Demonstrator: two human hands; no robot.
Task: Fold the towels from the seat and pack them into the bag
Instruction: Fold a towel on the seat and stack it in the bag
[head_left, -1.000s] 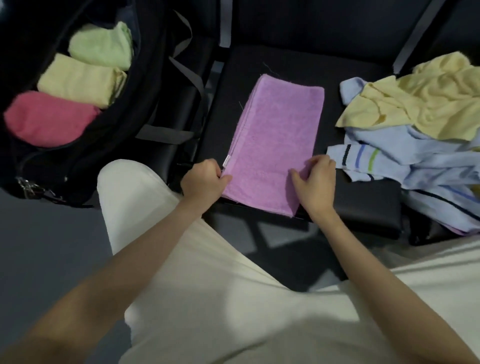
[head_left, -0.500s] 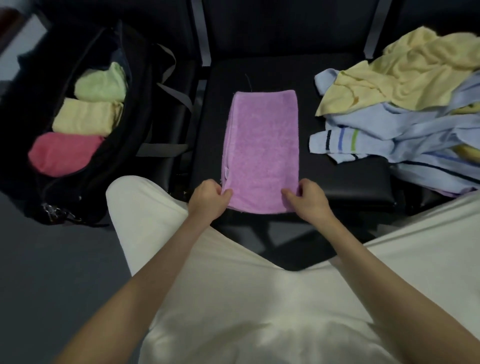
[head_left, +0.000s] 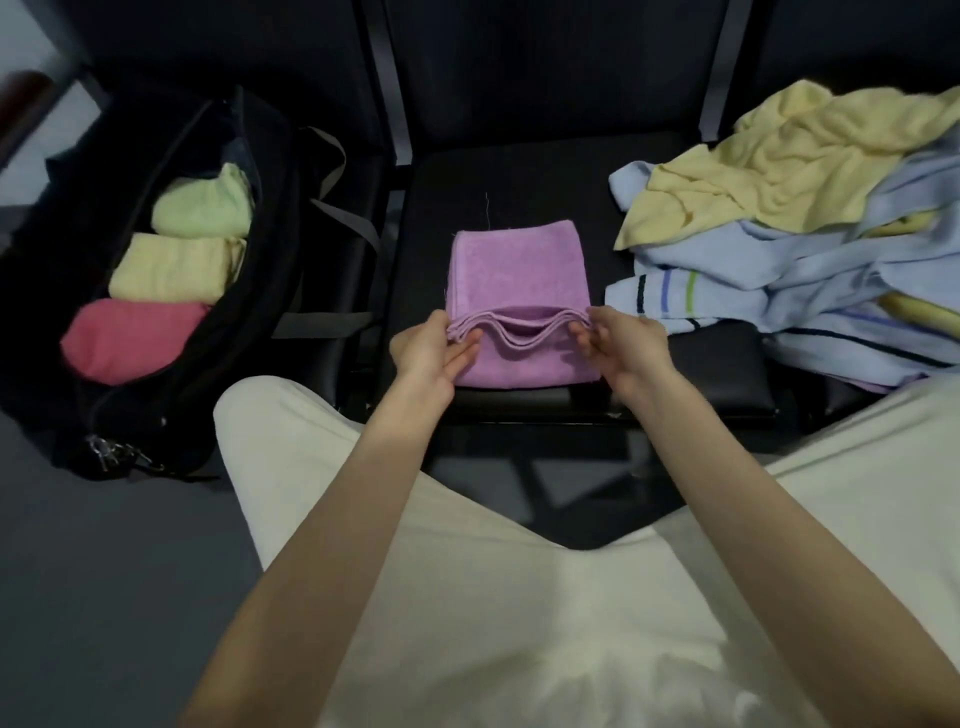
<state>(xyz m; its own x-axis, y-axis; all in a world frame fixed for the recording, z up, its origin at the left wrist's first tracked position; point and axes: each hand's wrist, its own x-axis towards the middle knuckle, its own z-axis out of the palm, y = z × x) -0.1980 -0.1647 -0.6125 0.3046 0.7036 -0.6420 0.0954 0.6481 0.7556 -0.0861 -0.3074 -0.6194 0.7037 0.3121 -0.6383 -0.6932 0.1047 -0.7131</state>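
A purple towel (head_left: 519, 270) lies on the black seat (head_left: 524, 176), its near end lifted off the cushion and doubled over itself. My left hand (head_left: 428, 348) pinches the raised left corner and my right hand (head_left: 621, 340) pinches the raised right corner, with the layered edge sagging between them. At the left stands an open black bag (head_left: 270, 171) holding three folded towels: green (head_left: 202, 205) at the far end, pale yellow (head_left: 171, 267) in the middle, pink (head_left: 130, 335) nearest.
A loose heap of towels fills the seat's right side: a yellow one (head_left: 789, 156) on top, light blue ones (head_left: 831, 260) and a striped one (head_left: 670, 293) below. Grey bag straps (head_left: 343, 218) hang between bag and seat. My light trousers (head_left: 467, 597) fill the foreground.
Both hands have lifted the towel's near end off the seat and carried it away from me, so the long strip is now about half as long. The view also shifted.
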